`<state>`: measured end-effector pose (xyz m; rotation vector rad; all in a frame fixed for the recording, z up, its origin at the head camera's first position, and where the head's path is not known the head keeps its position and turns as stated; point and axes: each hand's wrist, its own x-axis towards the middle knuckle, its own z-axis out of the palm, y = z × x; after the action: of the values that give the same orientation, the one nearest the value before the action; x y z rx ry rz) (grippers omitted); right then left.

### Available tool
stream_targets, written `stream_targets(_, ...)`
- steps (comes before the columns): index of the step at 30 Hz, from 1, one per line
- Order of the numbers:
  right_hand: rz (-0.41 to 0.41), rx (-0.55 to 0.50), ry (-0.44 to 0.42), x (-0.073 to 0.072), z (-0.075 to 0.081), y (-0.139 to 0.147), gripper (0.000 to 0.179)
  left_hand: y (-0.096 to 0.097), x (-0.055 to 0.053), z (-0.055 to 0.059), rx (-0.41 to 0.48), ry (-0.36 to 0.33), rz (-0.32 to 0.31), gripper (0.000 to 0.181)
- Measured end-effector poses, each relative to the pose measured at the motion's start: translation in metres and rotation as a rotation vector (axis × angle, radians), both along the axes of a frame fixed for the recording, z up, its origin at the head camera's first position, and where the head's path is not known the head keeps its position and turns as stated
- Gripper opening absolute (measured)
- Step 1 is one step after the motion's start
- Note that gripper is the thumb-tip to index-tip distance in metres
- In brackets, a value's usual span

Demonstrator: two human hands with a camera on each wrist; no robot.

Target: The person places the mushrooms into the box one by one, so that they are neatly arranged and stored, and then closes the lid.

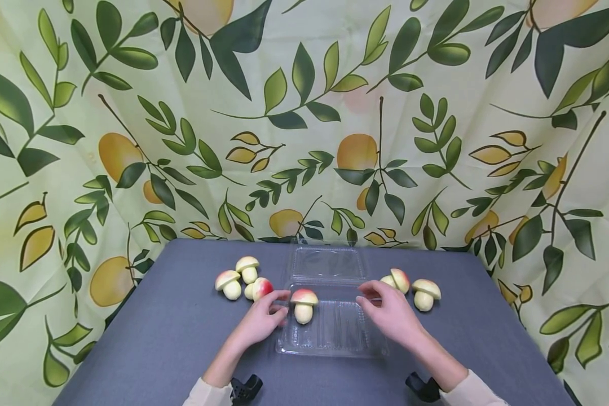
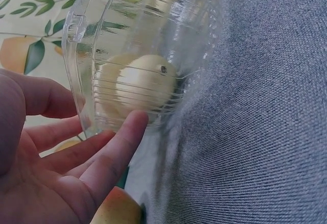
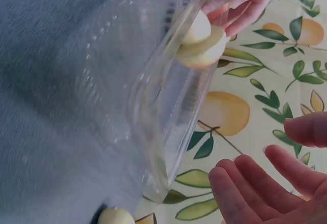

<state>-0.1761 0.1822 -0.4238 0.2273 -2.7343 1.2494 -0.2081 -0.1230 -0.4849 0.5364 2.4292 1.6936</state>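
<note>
A clear plastic clamshell container (image 1: 335,347) lies unfolded on the table, its lid to the back. A toy mushroom (image 1: 304,304) with a red-and-cream cap sits at the left of its base; through the wall, its pale stem (image 2: 148,83) shows in the left wrist view. My left hand (image 1: 264,318) is at the container's left side, fingers loosely spread by the rim; whether they touch it is hard to tell. My right hand (image 1: 393,313) hovers near the right side, its fingers (image 3: 258,183) apart from the container with nothing between them.
Several more toy mushrooms lie on the grey cloth (image 1: 193,338): a cluster with a yellowish mushroom (image 1: 247,268) left of the container, and another mushroom (image 1: 426,294) among those to the right. A leaf-patterned curtain (image 1: 304,141) stands behind and along both sides.
</note>
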Motion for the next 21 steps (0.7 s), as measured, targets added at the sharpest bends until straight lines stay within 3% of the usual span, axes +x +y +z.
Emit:
stream_targets(8, -0.015, -0.003, 0.050, 0.001, 0.000, 0.021, 0.023, -0.001, -0.002, -0.002, -0.013, 0.006, -0.004, 0.041)
stream_targets(17, -0.045, 0.049, 0.178, 0.001, -0.007, 0.043, 0.017, -0.002, -0.004, -0.001, -0.038, 0.004, 0.002, 0.042)
stream_targets(21, -0.066, 0.075, 0.188, 0.004, -0.009, 0.052, 0.018, -0.001, -0.003, -0.003, -0.044, 0.002, 0.000, 0.042)
